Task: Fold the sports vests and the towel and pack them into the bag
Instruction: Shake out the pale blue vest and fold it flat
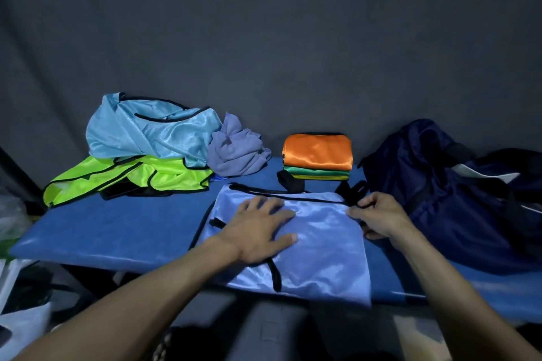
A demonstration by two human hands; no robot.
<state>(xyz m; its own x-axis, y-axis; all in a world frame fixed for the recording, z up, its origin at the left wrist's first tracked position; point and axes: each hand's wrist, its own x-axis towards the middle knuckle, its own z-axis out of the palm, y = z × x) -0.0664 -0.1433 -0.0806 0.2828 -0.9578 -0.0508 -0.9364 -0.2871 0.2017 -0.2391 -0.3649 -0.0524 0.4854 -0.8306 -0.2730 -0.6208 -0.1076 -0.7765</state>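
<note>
Directly under both hands, a periwinkle-blue sports vest with black trim lies spread on a blue table, its near edge hanging over the table's front. The left hand lies flat on the vest's middle, fingers straight and spread, pressing the cloth down. The right hand is at the vest's right edge, fingers curled and pinching the black-trimmed edge near the top corner. The two hands are apart, with a stretch of shiny fabric between them. Just beyond the hands, between them, sits a neat stack of folded vests, orange on top, green and yellow below. Beyond and left of the left hand lies a loose heap: a light blue vest on top of a neon yellow vest, with a crumpled grey-purple towel touching the heap's right side. Right of the right hand, close by, a dark navy bag slumps on the table.
</note>
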